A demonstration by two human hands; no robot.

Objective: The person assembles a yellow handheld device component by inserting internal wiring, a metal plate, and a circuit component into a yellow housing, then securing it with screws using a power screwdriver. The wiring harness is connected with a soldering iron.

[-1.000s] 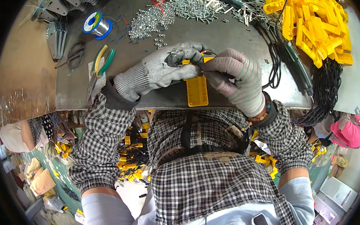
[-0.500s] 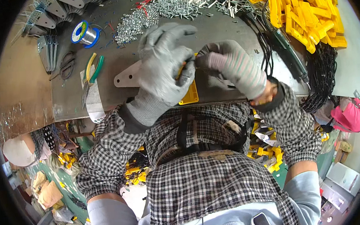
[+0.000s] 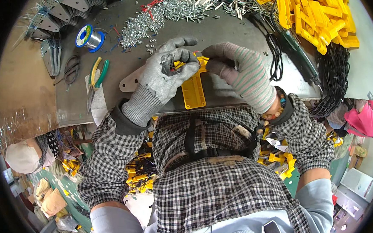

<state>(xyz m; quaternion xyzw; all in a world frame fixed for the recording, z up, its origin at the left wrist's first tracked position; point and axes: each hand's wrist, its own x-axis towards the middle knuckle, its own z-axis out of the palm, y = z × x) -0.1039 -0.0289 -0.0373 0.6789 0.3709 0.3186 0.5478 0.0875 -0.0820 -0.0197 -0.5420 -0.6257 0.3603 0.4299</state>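
My left hand [image 3: 164, 73], in a grey glove, is closed with the fingers curled round a small yellow plastic part. A bit of yellow and red shows inside its grip. Opposite it, my right hand [image 3: 247, 70], in a striped glove, pinches the part's right end [image 3: 203, 63] between thumb and fingers. Directly below the hands is a long yellow plastic housing [image 3: 193, 92], its hollow side up, reaching toward the table's near edge. The fingers hide how its upper end meets the held part. A grey metal plate with holes [image 3: 129, 83] lies partly behind my left hand.
Pliers [image 3: 94, 81], black scissors [image 3: 71, 69] and a solder wire spool [image 3: 90, 38] lie to the left. Nuts [image 3: 140, 27] and screws [image 3: 184, 7] are heaped at the back. Yellow housings [image 3: 317, 12], an electric screwdriver [image 3: 298, 54] and black cables [image 3: 333, 75] occupy the right.
My left hand has lowered slightly and turned, showing its curled fingers. My right hand has swung a little downward, and more of the yellow housing and part is visible between the hands.
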